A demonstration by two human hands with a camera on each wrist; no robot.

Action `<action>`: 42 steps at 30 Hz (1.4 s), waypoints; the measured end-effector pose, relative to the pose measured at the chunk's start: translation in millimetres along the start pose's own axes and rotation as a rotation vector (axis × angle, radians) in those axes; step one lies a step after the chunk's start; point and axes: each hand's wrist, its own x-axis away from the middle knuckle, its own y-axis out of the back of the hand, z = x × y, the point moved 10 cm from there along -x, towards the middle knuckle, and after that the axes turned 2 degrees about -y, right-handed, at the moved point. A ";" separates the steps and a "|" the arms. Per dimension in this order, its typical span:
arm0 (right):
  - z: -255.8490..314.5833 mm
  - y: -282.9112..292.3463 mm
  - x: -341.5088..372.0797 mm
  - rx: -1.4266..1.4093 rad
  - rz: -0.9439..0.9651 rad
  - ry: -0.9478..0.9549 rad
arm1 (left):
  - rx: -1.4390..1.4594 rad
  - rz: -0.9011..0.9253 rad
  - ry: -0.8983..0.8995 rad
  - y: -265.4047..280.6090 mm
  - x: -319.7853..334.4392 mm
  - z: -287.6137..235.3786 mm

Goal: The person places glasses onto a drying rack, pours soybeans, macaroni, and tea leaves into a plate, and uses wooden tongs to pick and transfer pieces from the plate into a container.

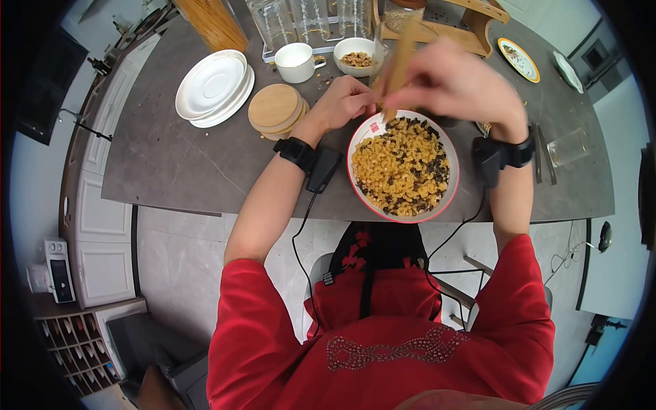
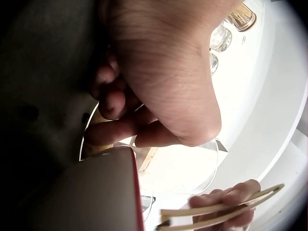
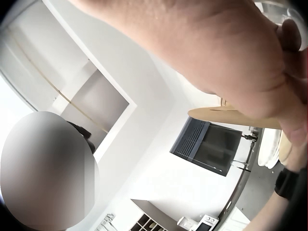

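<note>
A white bowl with a red rim (image 1: 454,184) holds yellow curled pasta (image 1: 396,160) and dark bits. My right hand (image 1: 444,78) grips wooden tongs (image 1: 402,65) above the bowl's far edge; the left wrist view shows the tongs (image 2: 260,195) with a dark bit at their tips. Behind the bowl, the fingers of my left hand (image 1: 342,102) curl against the lower part of a clear glass jar (image 2: 215,166), partly hidden by both hands. In the right wrist view the tongs (image 3: 231,117) stick out beyond my right hand (image 3: 231,57).
Stacked white plates (image 1: 212,85), round wooden coasters (image 1: 275,109), a white cup (image 1: 295,63) and a small bowl of nuts (image 1: 355,57) are left and behind. Upright glasses (image 1: 311,20) stand farther back. A yellow-rimmed plate (image 1: 519,60) and a lying glass (image 1: 568,147) are at right.
</note>
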 end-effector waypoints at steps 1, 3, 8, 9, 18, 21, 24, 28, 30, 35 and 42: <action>-1.2 16.0 -1.9 -0.018 -0.097 0.022 | 0.002 -0.009 0.000 -0.3 0.2 0.9; -16.4 46.7 11.8 -0.198 -0.288 -0.144 | 0.036 0.003 -0.007 -3.8 -0.2 1.9; -33.3 79.0 28.5 -0.309 -0.456 -0.464 | 0.028 0.004 -0.008 -3.7 -0.5 0.8; -41.4 81.0 25.0 -0.277 -0.499 -0.303 | 0.029 0.012 -0.002 -3.9 -0.4 1.3; -36.1 49.3 27.8 -0.274 -0.159 -0.337 | 0.019 0.007 -0.006 -3.6 0.0 0.6; -2.3 9.5 16.2 -0.300 0.104 -0.155 | 0.007 0.001 0.014 -1.0 -0.8 2.2; 3.2 -23.3 9.2 -0.200 0.228 -0.120 | 0.055 -0.005 -0.019 -3.8 -0.5 -0.4; 0.2 -42.6 0.5 -0.002 0.250 -0.156 | 0.057 0.011 -0.063 -4.2 3.2 -13.0; -3.3 -50.6 0.3 -0.020 0.247 -0.169 | 0.126 0.013 -0.039 -5.9 4.5 -13.4; -3.9 -71.9 -4.8 -0.040 0.291 -0.146 | -0.073 0.018 -0.026 -1.4 2.3 -1.8; 3.5 -55.4 -9.6 0.031 0.272 -0.143 | 0.021 -0.079 -0.064 0.1 4.3 -9.3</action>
